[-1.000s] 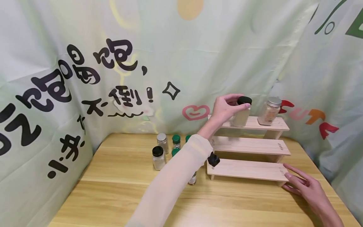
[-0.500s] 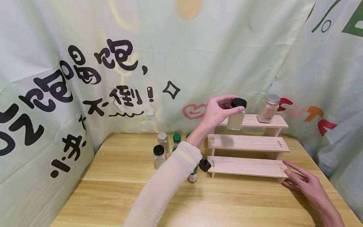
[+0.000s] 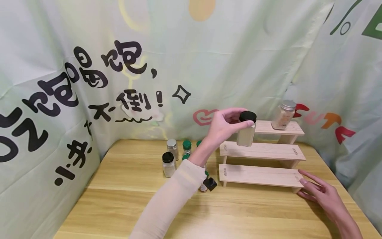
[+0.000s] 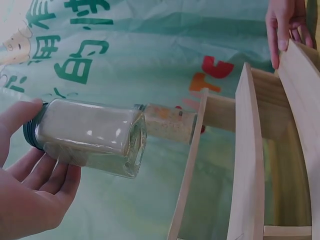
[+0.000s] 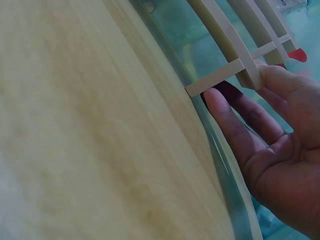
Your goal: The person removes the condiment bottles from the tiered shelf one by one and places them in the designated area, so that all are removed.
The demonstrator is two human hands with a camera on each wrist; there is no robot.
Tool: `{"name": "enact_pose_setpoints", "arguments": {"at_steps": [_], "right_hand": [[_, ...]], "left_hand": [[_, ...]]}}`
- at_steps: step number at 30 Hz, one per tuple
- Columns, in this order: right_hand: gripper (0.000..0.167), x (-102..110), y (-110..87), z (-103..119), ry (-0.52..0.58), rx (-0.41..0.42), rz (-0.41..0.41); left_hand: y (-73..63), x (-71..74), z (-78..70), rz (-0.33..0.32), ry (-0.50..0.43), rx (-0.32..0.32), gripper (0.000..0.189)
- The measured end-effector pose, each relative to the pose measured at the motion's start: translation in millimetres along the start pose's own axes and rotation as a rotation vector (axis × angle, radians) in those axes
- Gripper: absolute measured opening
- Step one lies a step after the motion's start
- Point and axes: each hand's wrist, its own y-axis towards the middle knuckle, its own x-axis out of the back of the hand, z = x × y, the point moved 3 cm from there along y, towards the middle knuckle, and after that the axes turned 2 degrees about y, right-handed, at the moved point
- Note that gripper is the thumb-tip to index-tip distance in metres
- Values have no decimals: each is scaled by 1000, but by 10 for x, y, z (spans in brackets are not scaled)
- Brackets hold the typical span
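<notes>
My left hand (image 3: pixel 222 127) grips a square glass spice jar (image 3: pixel 246 132) by its black lid, thumb in front and fingers behind. Pale powder fills much of the jar. In the head view, its base overlaps the middle step of a three-tier wooden rack (image 3: pixel 259 176); the left wrist view shows the jar (image 4: pixel 90 130) apart from the boards. At the rack's lower right end, my right hand (image 3: pixel 323 197) holds the end of the bottom step between thumb and fingers. The right wrist view has this hand (image 5: pixel 280 140) around the step's end and leg.
A silver-lidded jar (image 3: pixel 283 116) stands on the top step's right side. Left of the rack, a black-lidded jar (image 3: pixel 168 166), a silver-lidded jar (image 3: pixel 172 149) and several green-capped bottles (image 3: pixel 187 147) stand on the wooden table (image 3: pixel 119 199), partly behind my left arm.
My left hand has lifted the black-lidded jar off the top step and brought it left, forward and down, over the middle step. My right hand stays at the rack's end.
</notes>
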Motion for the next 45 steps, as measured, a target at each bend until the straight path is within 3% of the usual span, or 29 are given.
{"name": "enact_pose_setpoints", "arguments": {"at_steps": [10,20,37,45], "right_hand": [[44,7,-7,-13,3,-10,-2],[44,16,-27,-31,8,5,2],[45,6,0,-13,29,10,20],[44,-2,25,3,40,17,24]], "left_hand": [[-242,123,3,-4,2,28,35],[-404,236,-12,-21,48,-33,38],[-703,447,-9,-63,103,-12,39],[-907,552,23,-102,38,6,35]]}}
